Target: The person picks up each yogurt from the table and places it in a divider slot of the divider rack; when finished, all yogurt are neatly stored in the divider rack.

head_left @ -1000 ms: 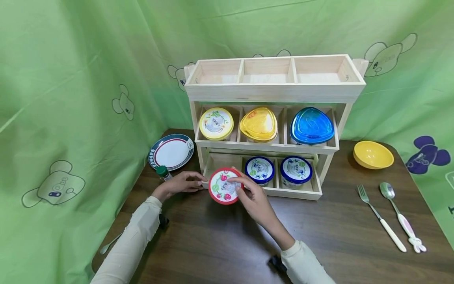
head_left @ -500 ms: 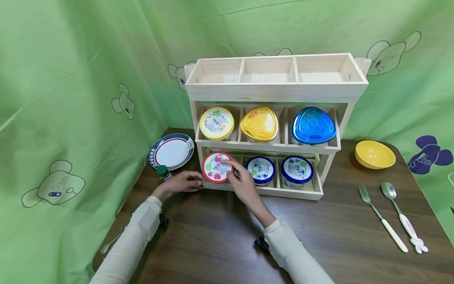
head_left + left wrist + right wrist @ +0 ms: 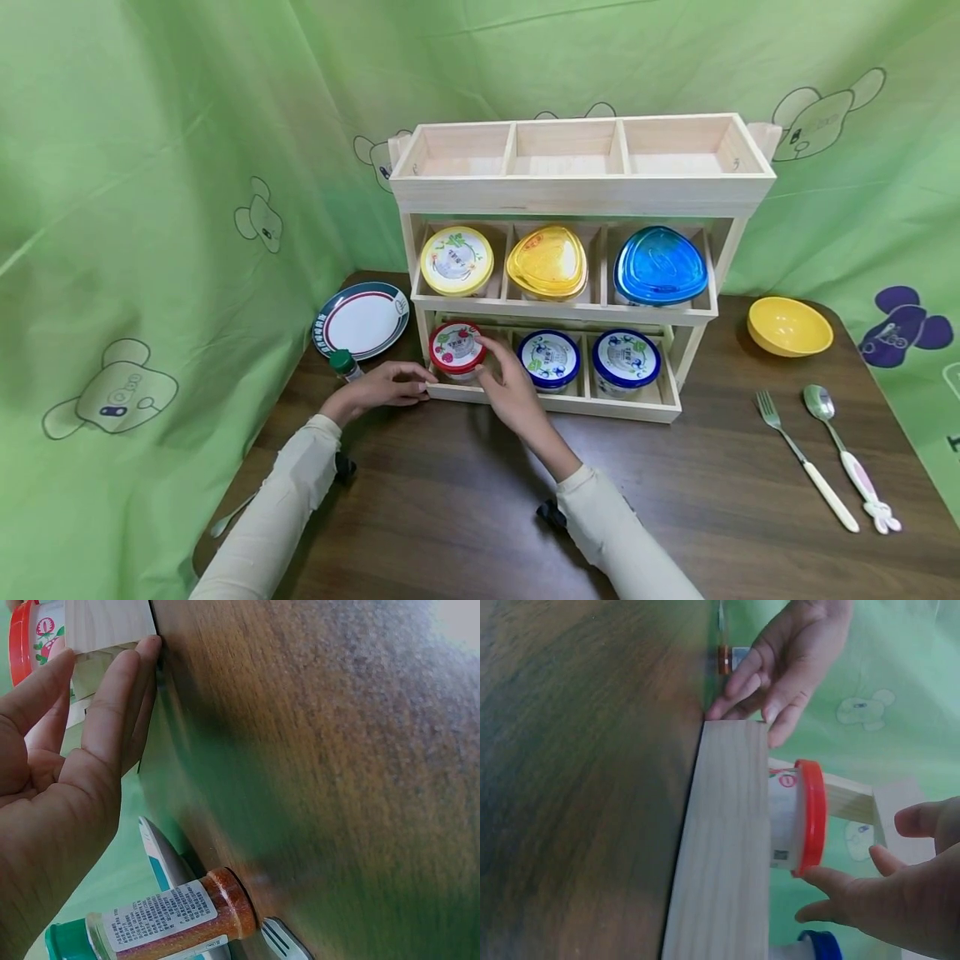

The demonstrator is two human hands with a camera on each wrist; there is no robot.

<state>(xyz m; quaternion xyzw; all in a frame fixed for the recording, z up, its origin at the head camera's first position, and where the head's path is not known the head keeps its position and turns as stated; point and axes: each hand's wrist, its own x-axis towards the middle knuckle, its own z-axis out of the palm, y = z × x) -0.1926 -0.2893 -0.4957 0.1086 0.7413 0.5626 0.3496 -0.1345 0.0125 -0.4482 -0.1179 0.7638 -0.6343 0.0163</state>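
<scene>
A red-lidded tub (image 3: 454, 348) stands in the left compartment of the wooden rack's bottom tier (image 3: 555, 403). At the right rim of its lid are the fingertips of my right hand (image 3: 513, 387); in the right wrist view that hand (image 3: 900, 889) has its fingers spread, one touching the red lid (image 3: 813, 817). With straight fingers my left hand (image 3: 384, 387) touches the front left corner of the bottom tier, and the left wrist view shows its fingertips against the wood (image 3: 109, 626). Two blue-lidded tubs (image 3: 550, 358) fill the compartments to the right.
The middle tier holds a yellow-lidded round tub (image 3: 457, 262), a yellow container (image 3: 547, 263) and a blue one (image 3: 660, 267). Left stand a plate (image 3: 363, 321) and a green-capped spice bottle (image 3: 344, 364). Right lie a bowl (image 3: 790, 327), fork (image 3: 802, 458) and spoon (image 3: 847, 458).
My right hand has carried the red-lidded tub back and left into the left compartment, lowered it and loosened its fingers. The left hand has stayed at the rack's corner.
</scene>
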